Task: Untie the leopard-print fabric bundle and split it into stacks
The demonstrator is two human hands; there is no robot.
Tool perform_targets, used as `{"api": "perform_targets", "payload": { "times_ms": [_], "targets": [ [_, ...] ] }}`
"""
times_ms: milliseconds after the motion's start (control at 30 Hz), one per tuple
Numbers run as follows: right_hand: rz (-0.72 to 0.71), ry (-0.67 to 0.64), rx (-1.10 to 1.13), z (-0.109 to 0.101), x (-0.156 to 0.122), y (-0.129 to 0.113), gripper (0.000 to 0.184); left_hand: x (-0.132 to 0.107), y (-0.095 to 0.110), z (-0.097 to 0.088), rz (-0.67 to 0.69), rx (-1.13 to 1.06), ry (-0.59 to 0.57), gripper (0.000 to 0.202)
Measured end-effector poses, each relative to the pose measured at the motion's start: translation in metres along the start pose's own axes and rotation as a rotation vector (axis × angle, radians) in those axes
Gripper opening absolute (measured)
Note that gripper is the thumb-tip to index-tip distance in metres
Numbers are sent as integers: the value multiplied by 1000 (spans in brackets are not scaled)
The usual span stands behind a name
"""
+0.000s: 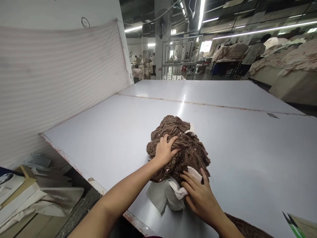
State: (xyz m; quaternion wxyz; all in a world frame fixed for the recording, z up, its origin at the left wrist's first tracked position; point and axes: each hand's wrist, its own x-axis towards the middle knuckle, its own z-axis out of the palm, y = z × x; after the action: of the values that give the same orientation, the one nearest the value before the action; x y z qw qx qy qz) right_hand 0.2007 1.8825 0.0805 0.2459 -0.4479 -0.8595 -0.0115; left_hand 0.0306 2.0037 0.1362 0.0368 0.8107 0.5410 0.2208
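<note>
A crumpled heap of brown lace fabric (184, 145) with a white lining (163, 195) lies on a large grey table (104, 132), near its front edge. My left hand (164, 150) presses on the left side of the heap, fingers curled into the brown lace. My right hand (199, 195) rests on the near right side, fingers spread over the white lining and the brown lace edge. More brown fabric (247, 228) shows under my right forearm.
A pale striped cloth (59, 76) hangs at the left. Papers and boxes (27, 195) lie below the table's left edge. Green-handled tools (292, 224) sit at the lower right. Fabric piles (294, 59), metal racks and people stand in the background.
</note>
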Motion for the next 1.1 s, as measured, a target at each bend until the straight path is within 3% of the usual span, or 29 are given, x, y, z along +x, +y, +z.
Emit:
{"api": "perform_targets", "payload": {
  "times_ms": [167, 333, 533, 700, 833, 967, 1100],
  "targets": [
    [127, 16, -71, 4, -6, 33, 30, 11, -10, -2, 67, 11, -24, 51],
    [85, -79, -84, -8, 2, 67, 35, 25, -18, -2, 94, 34, -39, 51],
    [67, -150, -69, -21, 10, 93, 40, 40, -9, 3, 27, 97, -23, 55],
    [269, -88, -57, -20, 17, 108, 38, 49, 0, 9, 25, 116, -10, 61],
    [485, -13, -43, -8, 30, 114, 46, 54, 0, 10, 83, 102, -18, 67],
    [611, 30, -61, -1, 47, 116, 59, 58, -8, 7, 145, 84, -52, 65],
    [701, 45, -76, 1, 63, 125, 32, 62, -16, 5, 190, 66, -89, 59]
  ]
}}
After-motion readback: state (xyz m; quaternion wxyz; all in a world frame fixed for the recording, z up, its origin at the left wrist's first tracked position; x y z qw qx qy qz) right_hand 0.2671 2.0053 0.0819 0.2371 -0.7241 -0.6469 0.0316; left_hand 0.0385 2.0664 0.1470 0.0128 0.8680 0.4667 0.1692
